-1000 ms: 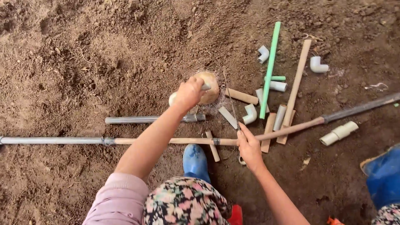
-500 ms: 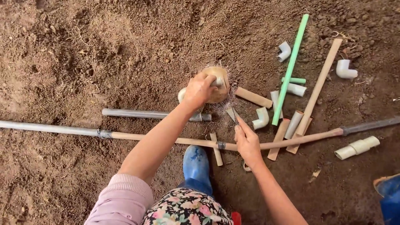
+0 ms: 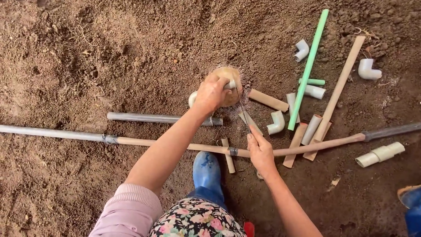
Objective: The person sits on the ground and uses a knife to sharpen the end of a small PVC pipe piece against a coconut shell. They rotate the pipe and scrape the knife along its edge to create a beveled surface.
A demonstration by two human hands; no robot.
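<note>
My left hand (image 3: 211, 93) is closed around a short white pipe piece (image 3: 194, 98) that lies across a round tan lump (image 3: 228, 83) on the soil. My right hand (image 3: 260, 152) grips a thin dark blade or stick (image 3: 240, 105) that slants up to the lump, and rests over a long tan and grey pipe (image 3: 175, 145) running across the ground. A short grey pipe (image 3: 153, 118) lies just under my left wrist. A blue rubber boot (image 3: 207, 172) stands below the long pipe.
Loose brown soil all around. To the right lie a long green pipe (image 3: 308, 70), a tan pipe (image 3: 340, 87), white elbow fittings (image 3: 367, 69), several short tan and white pipe offcuts (image 3: 380, 154), and another blue boot (image 3: 411, 206) at the right edge.
The view has shifted, so everything sits more to the right and lower. My left hand stays on the lump and pipe piece; my right hand has moved slightly up along the long pipe.
</note>
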